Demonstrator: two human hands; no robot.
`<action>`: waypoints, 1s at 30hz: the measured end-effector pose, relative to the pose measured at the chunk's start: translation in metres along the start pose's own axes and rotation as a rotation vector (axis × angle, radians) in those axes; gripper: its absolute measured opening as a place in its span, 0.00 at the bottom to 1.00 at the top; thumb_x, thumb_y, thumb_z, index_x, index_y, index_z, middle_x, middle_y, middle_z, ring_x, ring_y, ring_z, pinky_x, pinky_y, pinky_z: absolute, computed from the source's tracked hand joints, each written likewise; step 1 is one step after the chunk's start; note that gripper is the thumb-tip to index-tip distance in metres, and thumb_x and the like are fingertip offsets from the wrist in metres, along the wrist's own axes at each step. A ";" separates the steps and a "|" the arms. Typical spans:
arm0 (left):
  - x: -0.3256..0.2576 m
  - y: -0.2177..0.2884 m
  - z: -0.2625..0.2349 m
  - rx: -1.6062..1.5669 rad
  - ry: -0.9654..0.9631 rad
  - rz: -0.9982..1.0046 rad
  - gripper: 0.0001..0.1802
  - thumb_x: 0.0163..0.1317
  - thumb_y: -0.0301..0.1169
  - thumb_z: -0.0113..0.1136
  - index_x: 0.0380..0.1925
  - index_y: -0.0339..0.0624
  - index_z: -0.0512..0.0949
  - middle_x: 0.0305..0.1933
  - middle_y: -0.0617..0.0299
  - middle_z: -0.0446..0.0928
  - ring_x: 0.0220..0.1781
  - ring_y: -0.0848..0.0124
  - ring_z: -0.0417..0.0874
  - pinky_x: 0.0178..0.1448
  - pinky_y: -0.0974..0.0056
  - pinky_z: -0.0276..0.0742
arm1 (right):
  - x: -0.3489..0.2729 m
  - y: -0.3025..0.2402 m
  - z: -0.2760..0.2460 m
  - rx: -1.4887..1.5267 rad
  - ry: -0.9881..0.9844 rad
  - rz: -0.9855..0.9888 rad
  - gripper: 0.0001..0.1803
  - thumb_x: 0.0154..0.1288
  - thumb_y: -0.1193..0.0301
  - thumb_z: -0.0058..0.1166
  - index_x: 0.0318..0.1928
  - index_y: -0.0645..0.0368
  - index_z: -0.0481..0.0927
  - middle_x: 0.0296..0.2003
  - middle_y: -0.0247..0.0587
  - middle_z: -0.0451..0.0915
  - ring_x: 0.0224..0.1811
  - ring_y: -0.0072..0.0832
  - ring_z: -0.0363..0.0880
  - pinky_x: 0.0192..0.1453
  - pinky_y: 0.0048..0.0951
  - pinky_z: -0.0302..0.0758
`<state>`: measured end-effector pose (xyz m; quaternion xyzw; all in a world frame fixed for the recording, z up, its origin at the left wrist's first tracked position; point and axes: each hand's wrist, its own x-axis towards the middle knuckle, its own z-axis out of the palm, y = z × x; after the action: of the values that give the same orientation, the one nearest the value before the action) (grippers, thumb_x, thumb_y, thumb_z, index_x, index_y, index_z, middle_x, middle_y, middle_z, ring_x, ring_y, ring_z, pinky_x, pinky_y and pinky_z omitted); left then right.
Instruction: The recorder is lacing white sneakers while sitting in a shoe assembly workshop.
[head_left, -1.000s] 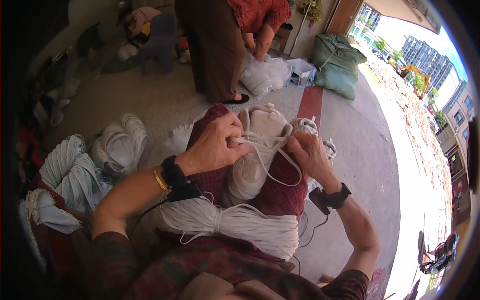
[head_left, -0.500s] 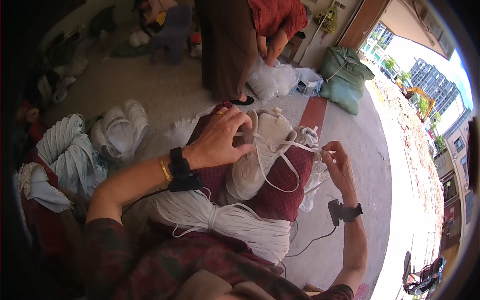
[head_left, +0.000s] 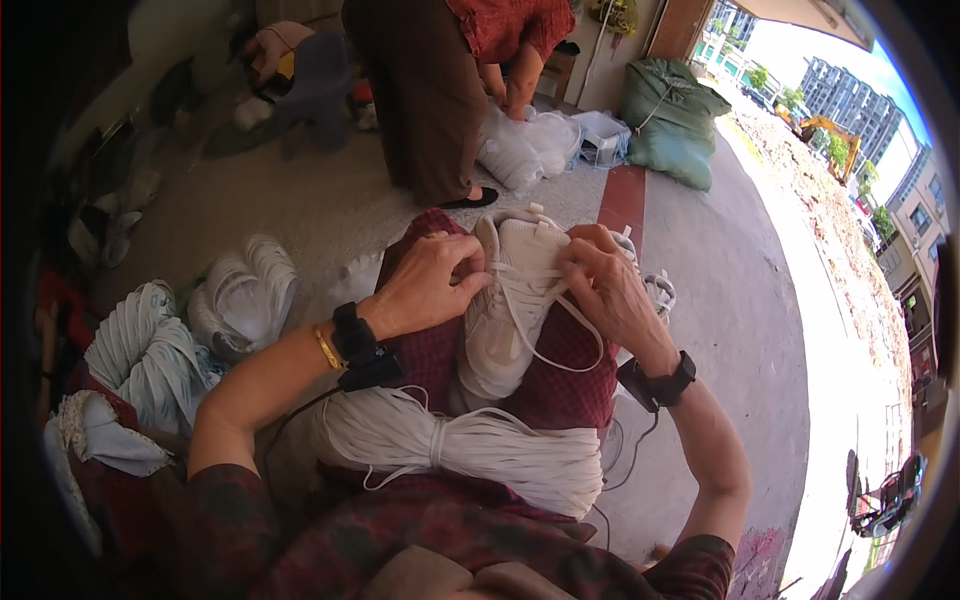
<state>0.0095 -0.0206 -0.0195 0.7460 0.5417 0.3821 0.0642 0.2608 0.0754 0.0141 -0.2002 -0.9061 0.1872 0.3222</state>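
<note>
A white sneaker (head_left: 497, 340) rests between my knees, its toe toward me. A flat white shoelace (head_left: 528, 272) crosses its upper part, and a loose loop hangs down on the right. My left hand (head_left: 430, 285) is closed at the left eyelet edge, thumb and forefinger pinching the shoelace there. Across the shoe, my right hand (head_left: 608, 285) is closed on the shoelace near the right eyelets; its fingertips partly hide the grip. Over my lap lies a thick bundle of white laces (head_left: 460, 450), tied around its middle.
More bundled laces (head_left: 150, 345) and white shoes (head_left: 243, 300) lie to my left. Ahead, a person in a red top bends over white plastic bags (head_left: 530, 150). A green sack (head_left: 672, 125) stands near the open doorway. A cable runs from each wrist strap.
My right hand has moved left and inward, from holding the lace end out to the side to the shoe's right eyelets. The left hand remains at the left edge.
</note>
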 end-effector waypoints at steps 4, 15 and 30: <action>0.000 0.003 0.000 0.024 0.071 0.038 0.06 0.61 0.24 0.63 0.31 0.36 0.74 0.33 0.58 0.77 0.32 0.60 0.77 0.39 0.59 0.73 | 0.002 0.005 -0.002 0.035 0.013 -0.013 0.09 0.71 0.70 0.52 0.42 0.64 0.81 0.51 0.51 0.76 0.40 0.46 0.81 0.46 0.40 0.77; 0.007 0.019 0.006 -0.027 0.126 0.017 0.09 0.58 0.24 0.68 0.34 0.35 0.77 0.32 0.62 0.75 0.30 0.70 0.78 0.35 0.66 0.74 | 0.001 0.016 0.008 0.266 0.005 0.088 0.09 0.65 0.72 0.52 0.36 0.67 0.80 0.48 0.47 0.78 0.31 0.30 0.79 0.37 0.31 0.76; -0.024 -0.071 -0.121 0.262 0.267 -0.352 0.05 0.71 0.26 0.49 0.35 0.38 0.66 0.22 0.54 0.77 0.26 0.63 0.85 0.32 0.58 0.79 | 0.004 0.018 0.005 0.251 -0.014 0.061 0.09 0.63 0.72 0.51 0.34 0.67 0.79 0.42 0.46 0.78 0.29 0.33 0.77 0.36 0.32 0.75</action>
<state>-0.1247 -0.0510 0.0166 0.5852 0.7116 0.3868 -0.0397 0.2590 0.0918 0.0043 -0.1842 -0.8713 0.3104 0.3325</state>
